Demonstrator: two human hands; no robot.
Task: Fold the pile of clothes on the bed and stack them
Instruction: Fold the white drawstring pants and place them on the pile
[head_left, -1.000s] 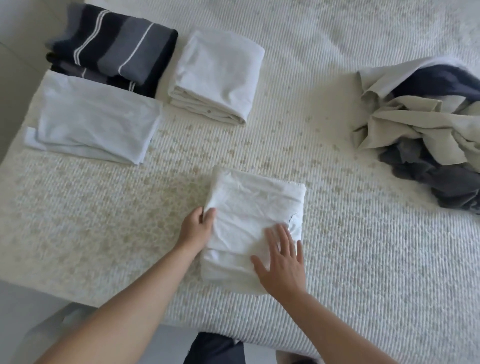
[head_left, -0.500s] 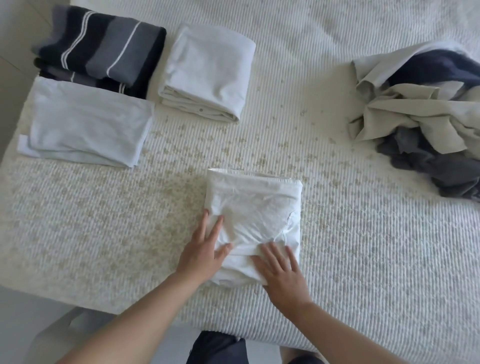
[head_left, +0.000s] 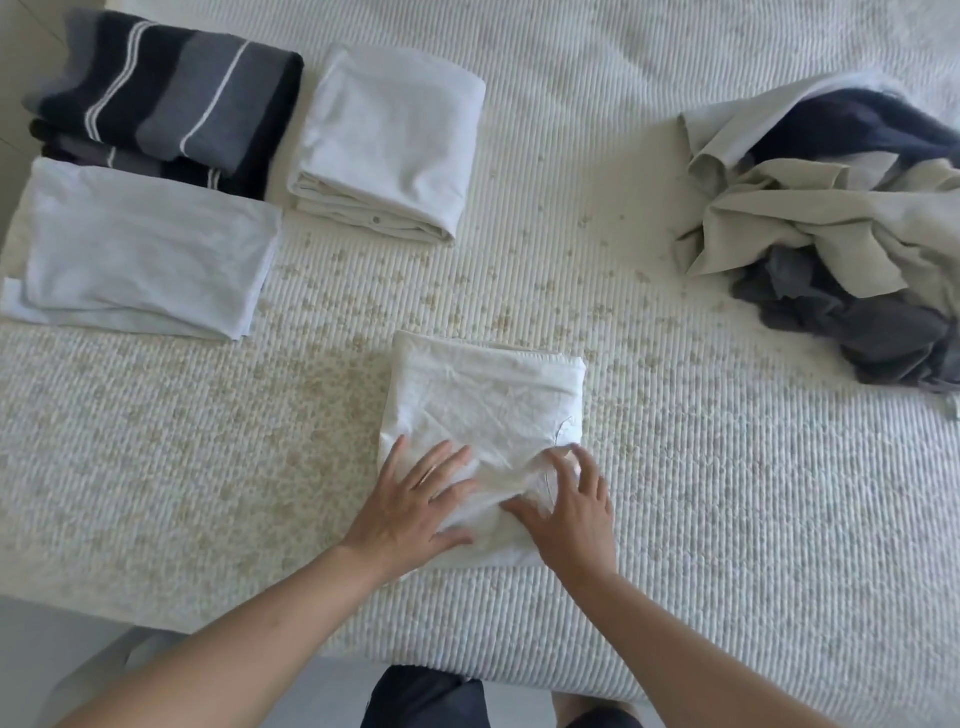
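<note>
Clothes status: three folded items (head_left: 384, 150) lie at far left; a white piece (head_left: 488, 405) sits folded at the bed's (head_left: 727, 519) near edge. Left hand (head_left: 410, 509) and right hand (head_left: 566, 514) press it, fingers spread. Unfolded pile (head_left: 841, 234) remains at right.

Both bare forearms extend forward from the lower edge. Left hand (head_left: 410, 506): palm down, fingers spread and straight, pressing flat. Right hand (head_left: 569, 512): palm down, fingers slightly bent and spread, tips pressing, thumb pointing left.
</note>
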